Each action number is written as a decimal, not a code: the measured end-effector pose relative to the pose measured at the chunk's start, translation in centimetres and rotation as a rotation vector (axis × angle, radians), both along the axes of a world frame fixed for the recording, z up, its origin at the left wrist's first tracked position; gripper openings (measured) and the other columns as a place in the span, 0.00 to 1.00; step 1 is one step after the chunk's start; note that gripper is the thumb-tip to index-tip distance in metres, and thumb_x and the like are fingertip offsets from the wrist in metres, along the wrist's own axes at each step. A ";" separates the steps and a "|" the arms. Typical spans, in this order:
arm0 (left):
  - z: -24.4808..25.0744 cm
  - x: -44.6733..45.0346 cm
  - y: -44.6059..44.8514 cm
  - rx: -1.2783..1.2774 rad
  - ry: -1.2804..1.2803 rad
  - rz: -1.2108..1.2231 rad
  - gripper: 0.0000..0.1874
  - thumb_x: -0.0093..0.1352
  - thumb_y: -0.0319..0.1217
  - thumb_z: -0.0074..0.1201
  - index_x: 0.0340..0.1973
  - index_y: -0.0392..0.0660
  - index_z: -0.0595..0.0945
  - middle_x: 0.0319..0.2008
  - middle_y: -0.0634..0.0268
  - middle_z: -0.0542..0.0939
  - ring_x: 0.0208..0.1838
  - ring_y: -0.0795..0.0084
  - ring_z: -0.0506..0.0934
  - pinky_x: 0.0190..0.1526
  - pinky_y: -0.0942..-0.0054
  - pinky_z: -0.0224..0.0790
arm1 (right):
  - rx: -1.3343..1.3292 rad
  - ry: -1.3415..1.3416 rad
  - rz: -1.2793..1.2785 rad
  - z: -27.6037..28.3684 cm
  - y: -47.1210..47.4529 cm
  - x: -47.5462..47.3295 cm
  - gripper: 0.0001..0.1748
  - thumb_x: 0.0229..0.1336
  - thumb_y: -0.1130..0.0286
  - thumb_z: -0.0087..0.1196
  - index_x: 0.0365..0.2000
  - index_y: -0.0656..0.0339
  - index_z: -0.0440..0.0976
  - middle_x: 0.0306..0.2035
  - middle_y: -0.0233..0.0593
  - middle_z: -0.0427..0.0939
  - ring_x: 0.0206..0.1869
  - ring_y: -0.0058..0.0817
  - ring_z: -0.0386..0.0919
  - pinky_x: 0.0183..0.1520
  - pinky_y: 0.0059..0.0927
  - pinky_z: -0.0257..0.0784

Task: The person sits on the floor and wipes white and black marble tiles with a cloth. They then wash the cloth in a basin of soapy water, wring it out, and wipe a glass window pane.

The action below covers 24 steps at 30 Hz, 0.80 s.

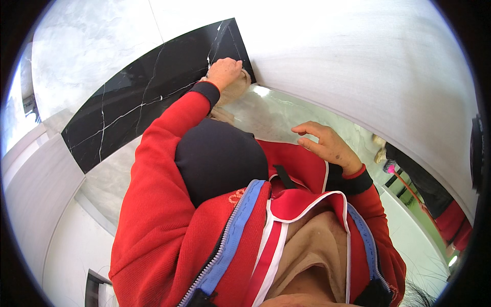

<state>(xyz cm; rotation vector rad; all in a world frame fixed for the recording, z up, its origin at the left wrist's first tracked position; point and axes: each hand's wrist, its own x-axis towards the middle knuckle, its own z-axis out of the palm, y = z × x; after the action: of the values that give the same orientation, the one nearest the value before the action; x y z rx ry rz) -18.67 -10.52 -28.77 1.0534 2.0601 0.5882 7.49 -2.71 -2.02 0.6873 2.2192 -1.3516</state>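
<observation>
My left hand (224,73) is closed on a beige cloth (234,90) and presses it to the foot of a black marble skirting tile (142,96) with white veins. That spot is beside the corner where the skirting meets a pale upright panel (356,69). Part of the cloth hangs down to the pale marble floor (276,109), next to my bent, dark-trousered knee (222,161). My right hand (326,146) is held above the floor with its thumb and fingers apart and nothing in it.
Beyond the panel's lower edge at the right, another person's dark trouser leg (418,180) and red sleeve (454,222) show, near an orange-handled tool (408,186) with a pink fitting. A grey panel (38,192) adjoins the skirting's left end. Pale marble wall (96,42) rises above it.
</observation>
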 end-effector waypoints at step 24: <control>-2.3 -5.4 3.8 0.043 0.526 0.083 0.06 0.69 0.34 0.51 0.33 0.47 0.78 0.30 0.54 0.85 0.35 0.56 0.85 0.34 0.59 0.79 | 0.001 -0.061 -0.038 -0.2 1.1 0.6 0.19 0.64 0.65 0.55 0.53 0.60 0.75 0.50 0.45 0.80 0.51 0.37 0.78 0.53 0.34 0.73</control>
<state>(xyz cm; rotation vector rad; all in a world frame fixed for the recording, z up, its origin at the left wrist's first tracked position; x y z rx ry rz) -24.07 -6.74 -31.06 1.2508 2.5634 0.4254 8.06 -1.58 -2.19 0.7652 2.1692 -1.3296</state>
